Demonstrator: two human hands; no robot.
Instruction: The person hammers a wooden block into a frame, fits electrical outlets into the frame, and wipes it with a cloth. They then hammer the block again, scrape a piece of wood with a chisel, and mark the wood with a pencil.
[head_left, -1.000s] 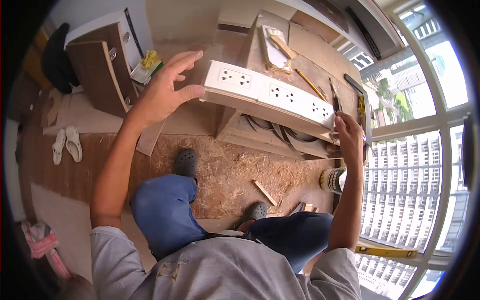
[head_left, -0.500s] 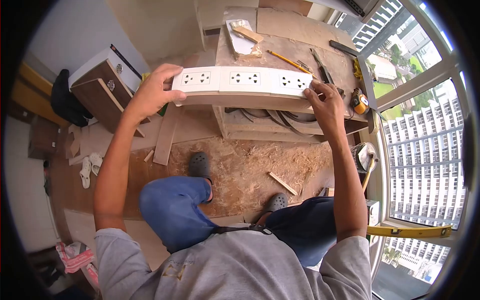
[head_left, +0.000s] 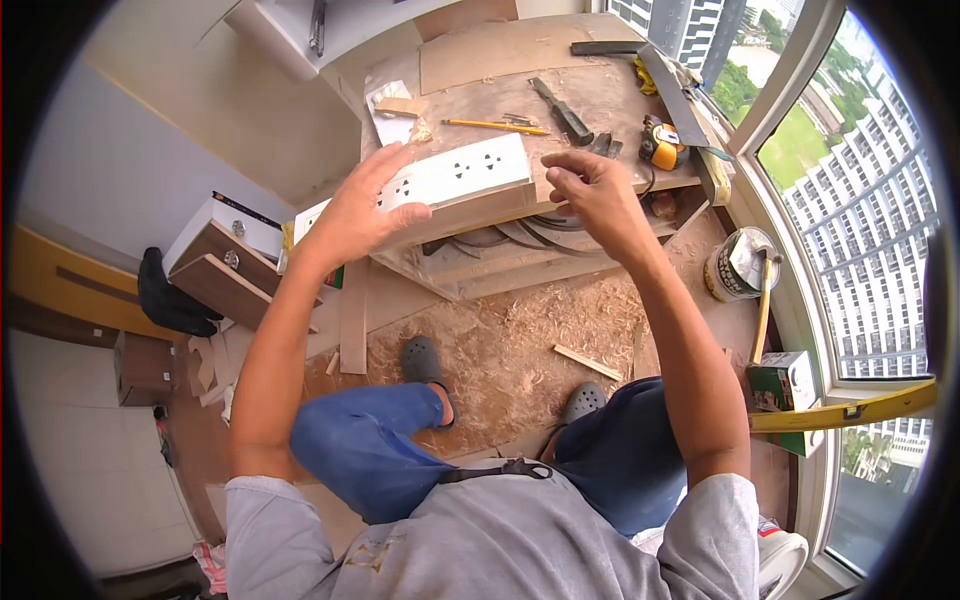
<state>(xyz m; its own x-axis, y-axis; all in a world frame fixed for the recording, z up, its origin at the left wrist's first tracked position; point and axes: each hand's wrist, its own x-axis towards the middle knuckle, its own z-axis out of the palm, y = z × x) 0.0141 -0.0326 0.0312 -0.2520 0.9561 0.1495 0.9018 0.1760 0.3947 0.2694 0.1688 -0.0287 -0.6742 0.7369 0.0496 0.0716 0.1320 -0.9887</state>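
A long wooden strip faced with white socket plates lies slantwise along the near edge of the workbench. My left hand is over its middle, thumb and fingers spread, hiding part of the sockets. Just off the strip's right end, my right hand hangs with loosely bent fingers and holds nothing. Behind the strip lie a yellow pencil and a dark hand tool. A yellow and black tape measure rests right of them.
Wood shavings cover the floor around my feet. A bucket with a hammer leaning on it stands by the window at right, near a yellow spirit level. Brown drawer fronts stand at left.
The socket strip, held up at both ends before, now sits lower and turned at the bench. My right hand has let go of its end; my left hand has slid toward its middle and opened.
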